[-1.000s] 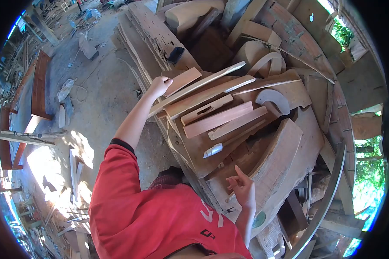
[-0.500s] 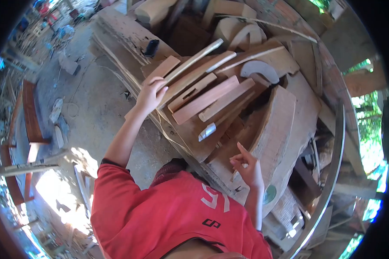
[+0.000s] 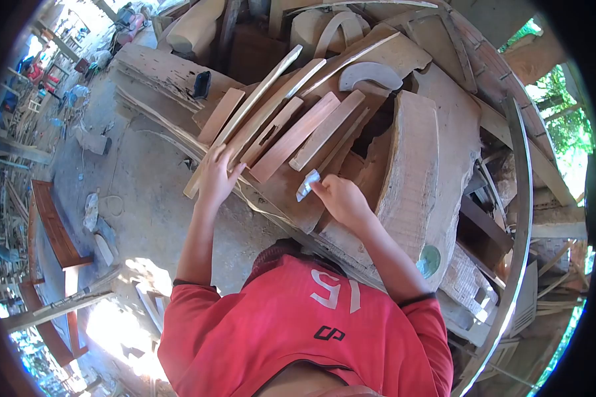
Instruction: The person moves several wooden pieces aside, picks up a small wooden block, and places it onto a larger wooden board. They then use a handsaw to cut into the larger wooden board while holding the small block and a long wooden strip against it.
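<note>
My left hand (image 3: 217, 177) is at the near ends of the long wooden strips, its fingers over a pale strip (image 3: 261, 94) and its thumb apart on the near side. Beside it lie a slotted wooden piece (image 3: 271, 132), a reddish board (image 3: 297, 137) and a narrower wooden bar (image 3: 328, 130), side by side at a slant. In my right hand (image 3: 346, 204), the thumb and fingers close on one end of a small silvery-white piece (image 3: 306, 186). I cannot make out what this piece is.
A thick slab (image 3: 409, 155) stands right of my right hand, with a curved grey wooden piece (image 3: 369, 77) farther back. A black box-shaped item (image 3: 202, 85) sits on the plank at the left. A green round object (image 3: 428, 260) lies near my right elbow.
My right hand has moved forward and left, from holding nothing near the slab to gripping the silvery-white piece. My left hand has slid nearer me along the strips. The view has shifted.
</note>
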